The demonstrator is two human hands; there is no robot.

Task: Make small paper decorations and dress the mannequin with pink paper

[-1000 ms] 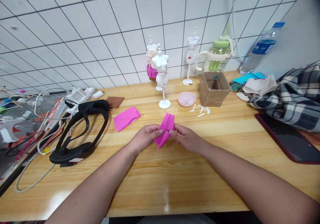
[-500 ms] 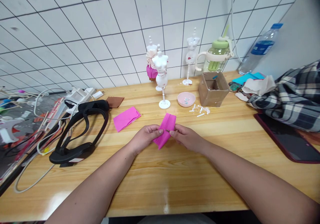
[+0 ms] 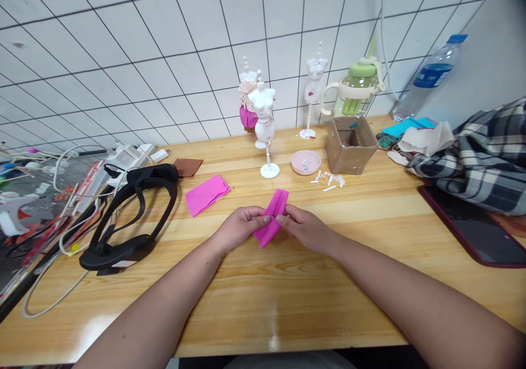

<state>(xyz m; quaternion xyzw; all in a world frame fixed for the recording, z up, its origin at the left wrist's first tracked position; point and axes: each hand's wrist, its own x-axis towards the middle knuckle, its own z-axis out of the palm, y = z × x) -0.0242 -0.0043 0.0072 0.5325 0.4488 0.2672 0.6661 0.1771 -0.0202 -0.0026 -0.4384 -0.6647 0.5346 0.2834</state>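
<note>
Now both hands meet above the varnished wooden tabletop [image 3: 287, 308], nearer than the white plastic dress-form figure [image 3: 265, 111]. Between them: a bright pink, creased, crepe-like strip [image 3: 270, 233]. Left hand [image 3: 240, 227] and right hand [image 3: 307, 230] each have fingers pinching one side, thumbs on top. Just changed: thumbs closer, strip narrower at its middle; suggests gathering or creasing. A moment earlier, broader and flatter. Thin dark detail between thumbs too small to identify. Folded bright pink sheet [image 3: 207, 195] at left: unmoved.
</note>
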